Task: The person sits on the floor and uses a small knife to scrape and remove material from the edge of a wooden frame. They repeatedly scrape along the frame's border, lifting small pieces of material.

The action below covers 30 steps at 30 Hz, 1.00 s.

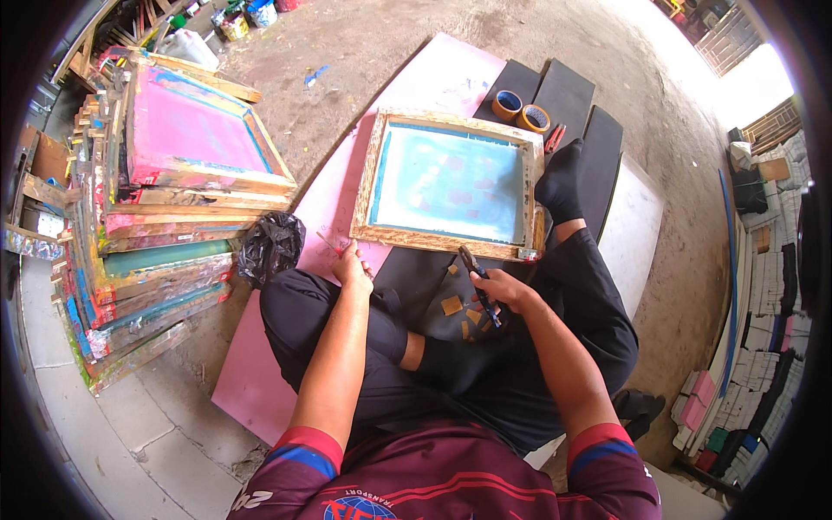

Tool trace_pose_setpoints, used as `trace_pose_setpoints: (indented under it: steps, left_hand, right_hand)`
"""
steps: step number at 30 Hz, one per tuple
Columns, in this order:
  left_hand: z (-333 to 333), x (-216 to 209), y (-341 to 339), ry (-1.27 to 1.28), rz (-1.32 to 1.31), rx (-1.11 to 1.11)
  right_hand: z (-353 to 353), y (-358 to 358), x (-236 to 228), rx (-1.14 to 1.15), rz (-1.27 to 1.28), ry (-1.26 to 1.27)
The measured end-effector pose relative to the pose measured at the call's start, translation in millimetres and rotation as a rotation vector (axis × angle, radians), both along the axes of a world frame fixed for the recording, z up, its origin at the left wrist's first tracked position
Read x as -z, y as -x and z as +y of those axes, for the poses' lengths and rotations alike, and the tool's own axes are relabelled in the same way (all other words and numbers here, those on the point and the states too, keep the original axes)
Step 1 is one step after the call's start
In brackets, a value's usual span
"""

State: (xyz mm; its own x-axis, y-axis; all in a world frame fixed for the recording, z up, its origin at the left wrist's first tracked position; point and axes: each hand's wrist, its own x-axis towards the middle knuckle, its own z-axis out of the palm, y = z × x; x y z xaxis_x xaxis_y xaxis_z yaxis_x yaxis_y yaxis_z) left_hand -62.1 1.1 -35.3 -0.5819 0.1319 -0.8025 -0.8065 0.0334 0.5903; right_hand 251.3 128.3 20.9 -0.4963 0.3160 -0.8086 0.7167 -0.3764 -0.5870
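Observation:
In front of me lies a wooden screen printing frame [368, 186] with pale blue mesh [451, 178]. My left hand [353, 267] is closed just off its near left corner, around a thin stick-like tool whose tip points up and left; its kind is too small to make out. My right hand [510, 290] grips a long black hand tool [469, 260] by the frame's near right edge; its exact kind is unclear. Small tan scraps [451, 305] lie on the black sheet [422, 277] between my hands.
Many paint-stained frames [199, 130] are stacked at the left, beside a black plastic bag [271, 247]. Two tape rolls [507, 105] and red-handled pliers [555, 137] lie beyond my foot [562, 182]. A pink board [334, 186] is underneath. White stacked material [754, 347] lines the right side.

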Motion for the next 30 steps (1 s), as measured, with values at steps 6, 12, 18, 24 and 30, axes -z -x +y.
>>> trace_pose_setpoints:
  steps: [6, 12, 18, 24, 30]
  left_hand:
    - [-1.5, 11.8, 7.0, 0.039, 0.001, -0.032]
    - [2.1, 1.9, 3.2, 0.042, -0.029, -0.045]
    - [2.9, 2.7, 2.2, 0.023, -0.036, -0.047]
    - [-0.7, -5.3, -4.4, -0.016, 0.026, 0.093]
    - [-5.1, -34.8, -29.4, -0.291, 0.088, 0.826]
  right_hand:
    - [12.5, 4.2, -2.0, -0.01, -0.023, 0.023]
    - [19.1, 12.0, -15.8, -0.014, -0.114, 0.03]
    - [-8.8, 20.0, 0.9, -0.069, -0.265, -0.347]
    - [-36.8, 27.0, 2.0, -0.042, -0.329, -0.637]
    - [-60.0, 39.9, -17.3, -0.144, -0.187, -0.603]
